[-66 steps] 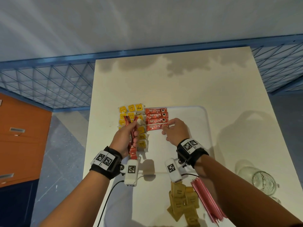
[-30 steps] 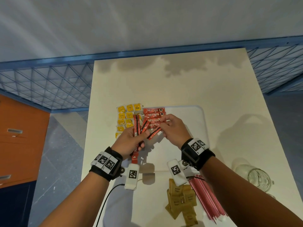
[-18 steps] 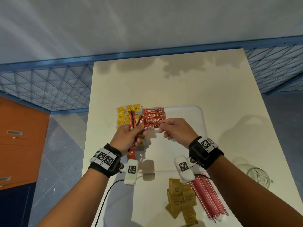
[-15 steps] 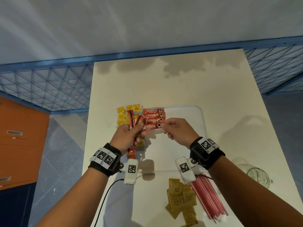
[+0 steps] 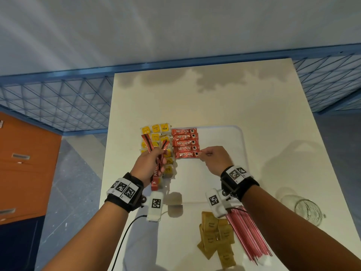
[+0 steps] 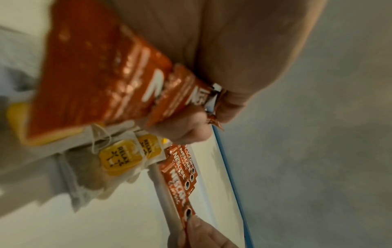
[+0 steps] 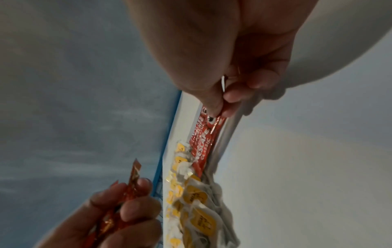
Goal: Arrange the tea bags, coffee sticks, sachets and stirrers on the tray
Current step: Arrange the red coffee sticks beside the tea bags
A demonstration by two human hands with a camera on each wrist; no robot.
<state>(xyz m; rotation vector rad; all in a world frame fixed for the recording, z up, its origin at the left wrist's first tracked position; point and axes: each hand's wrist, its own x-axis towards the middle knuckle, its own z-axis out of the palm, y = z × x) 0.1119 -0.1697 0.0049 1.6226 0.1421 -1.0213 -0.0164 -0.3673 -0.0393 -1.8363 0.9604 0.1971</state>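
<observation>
On the white tray [image 5: 241, 145], yellow-tagged tea bags [image 5: 156, 129] fill the left edge, with a column of red coffee sticks [image 5: 184, 136] beside them. My right hand [image 5: 202, 153] pinches the right end of the nearest stick [image 5: 186, 154], which lies flat at the column's near end. The right wrist view shows thumb and finger of that hand [image 7: 222, 107] on this stick [image 7: 203, 146]. My left hand [image 5: 158, 153] grips a fanned bundle of coffee sticks [image 5: 148, 143] above the tea bags. Up close, the bundle [image 6: 101, 80] covers part of the tea bags [image 6: 120, 156].
Brown sachets [image 5: 216, 237] lie in a loose pile on the table near me, with a bundle of red stirrers [image 5: 248, 237] to their right. An empty glass [image 5: 306, 209] stands at the right. Blue railing [image 5: 58, 106] borders the table's far and left sides.
My right hand drew one stick from the bundle in my left hand and laid it at the near end of the column. The left hand stayed over the tea bags.
</observation>
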